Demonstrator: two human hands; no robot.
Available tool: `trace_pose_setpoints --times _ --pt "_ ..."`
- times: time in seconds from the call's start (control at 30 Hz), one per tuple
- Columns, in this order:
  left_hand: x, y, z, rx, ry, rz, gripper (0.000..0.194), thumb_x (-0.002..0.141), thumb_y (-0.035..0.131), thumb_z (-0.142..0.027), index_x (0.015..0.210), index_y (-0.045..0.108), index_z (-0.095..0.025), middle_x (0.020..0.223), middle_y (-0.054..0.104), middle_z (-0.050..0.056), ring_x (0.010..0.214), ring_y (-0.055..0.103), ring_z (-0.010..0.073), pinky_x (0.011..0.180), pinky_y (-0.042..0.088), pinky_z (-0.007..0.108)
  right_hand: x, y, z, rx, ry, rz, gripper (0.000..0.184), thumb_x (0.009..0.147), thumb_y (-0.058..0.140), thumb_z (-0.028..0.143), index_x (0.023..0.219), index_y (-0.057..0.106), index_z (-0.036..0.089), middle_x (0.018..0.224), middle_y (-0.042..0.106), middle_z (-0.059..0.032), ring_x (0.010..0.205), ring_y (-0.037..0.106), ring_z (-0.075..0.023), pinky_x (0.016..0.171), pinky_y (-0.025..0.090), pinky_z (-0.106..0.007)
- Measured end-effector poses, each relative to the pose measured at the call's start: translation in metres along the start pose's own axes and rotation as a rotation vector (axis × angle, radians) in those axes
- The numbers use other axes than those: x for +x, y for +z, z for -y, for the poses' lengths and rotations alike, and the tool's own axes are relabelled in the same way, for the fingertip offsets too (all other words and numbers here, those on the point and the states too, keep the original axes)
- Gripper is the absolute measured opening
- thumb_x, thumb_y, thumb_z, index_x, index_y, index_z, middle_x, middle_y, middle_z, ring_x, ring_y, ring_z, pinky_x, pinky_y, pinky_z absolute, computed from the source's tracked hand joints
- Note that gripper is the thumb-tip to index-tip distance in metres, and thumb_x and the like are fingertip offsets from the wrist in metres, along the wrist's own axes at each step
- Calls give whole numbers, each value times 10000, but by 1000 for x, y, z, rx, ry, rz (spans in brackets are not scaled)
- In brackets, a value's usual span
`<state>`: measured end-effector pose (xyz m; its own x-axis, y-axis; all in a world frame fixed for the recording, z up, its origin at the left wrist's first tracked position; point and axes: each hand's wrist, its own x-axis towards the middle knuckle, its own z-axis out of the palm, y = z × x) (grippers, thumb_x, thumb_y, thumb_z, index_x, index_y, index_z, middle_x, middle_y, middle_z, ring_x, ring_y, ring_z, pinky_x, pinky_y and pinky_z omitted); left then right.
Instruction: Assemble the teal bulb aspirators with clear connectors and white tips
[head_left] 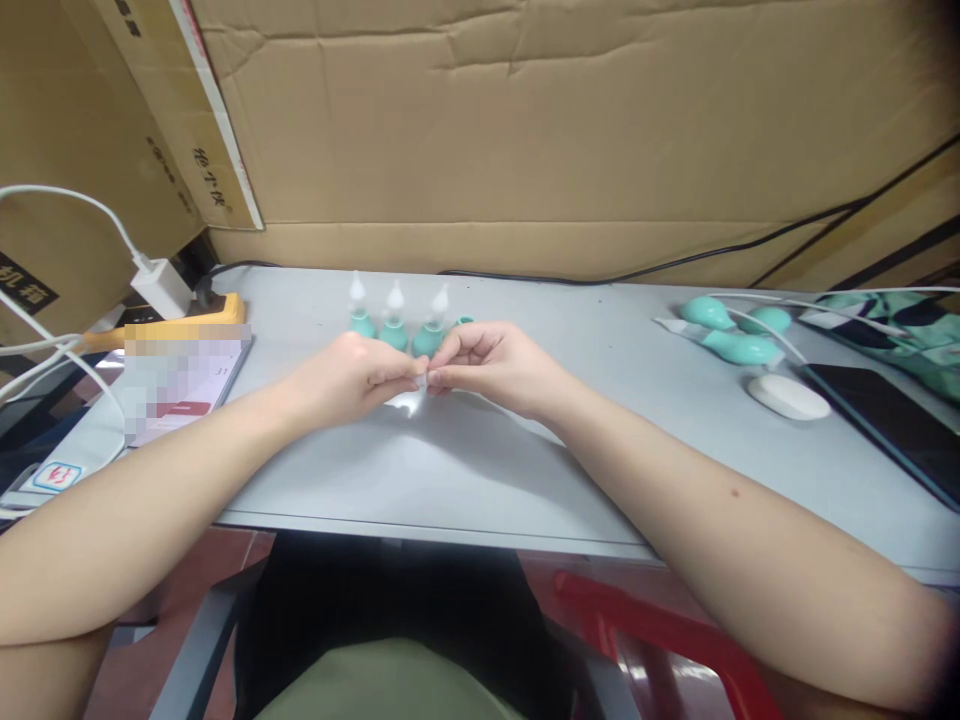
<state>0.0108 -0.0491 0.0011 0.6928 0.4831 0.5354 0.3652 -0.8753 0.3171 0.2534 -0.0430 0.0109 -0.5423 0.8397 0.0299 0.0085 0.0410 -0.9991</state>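
Note:
My left hand point(345, 378) and my right hand point(506, 370) meet low over the table, fingertips touching. Both pinch a small translucent whitish piece point(422, 382); fingers cover most of it, so its full shape is hidden. Just behind them, three teal squeeze bulbs with clear, white-tipped nozzles stand upright in a row: a left bulb point(362, 322), a middle bulb point(394, 334) and a right bulb point(429, 338). Another teal bulb point(464, 321), with no nozzle showing, is partly hidden behind my right hand.
At the right lie teal bulbs point(705, 313), some in clear wrap, a white oval case point(787, 397) and a dark tablet point(892, 420). A phone point(217, 385), a yellow power strip point(187, 318) and a white charger point(160, 288) with cables occupy the left. Cardboard point(525, 130) walls the back.

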Motion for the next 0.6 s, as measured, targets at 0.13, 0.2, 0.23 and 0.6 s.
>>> trace_pose_setpoints --times 0.13,0.2,0.23,0.6 --pt "-2 1 5 8 -17 36 253 1085 624 -284 942 823 -219 857 831 34 710 735 134 687 543 235 5 1 -7 32 -10 6 384 614 1083 322 743 755 171 713 783 -13 673 716 -127 678 598 -263" --pt "-2 2 5 -10 -41 22 253 1081 638 -305 926 817 -216 873 837 36 729 742 138 703 551 240 7 3 -8 39 -14 -5 408 617 1082 355 752 742 174 717 779 -15 684 720 -136 689 604 -276" --pt "-2 2 4 -24 -53 -4 250 1078 646 -314 925 816 -215 875 838 35 725 735 134 701 550 240 6 3 -7 35 -17 -9 416 631 1076 379 762 738 175 724 778 -18 690 723 -143 696 607 -287" --pt "2 -12 1 -8 -284 138 283 1026 627 -358 1049 840 -174 948 837 65 735 697 140 708 526 267 -18 -37 30 -1021 -427 -265 162 935 697 268 801 757 199 746 737 -27 656 609 -155 679 443 -318"
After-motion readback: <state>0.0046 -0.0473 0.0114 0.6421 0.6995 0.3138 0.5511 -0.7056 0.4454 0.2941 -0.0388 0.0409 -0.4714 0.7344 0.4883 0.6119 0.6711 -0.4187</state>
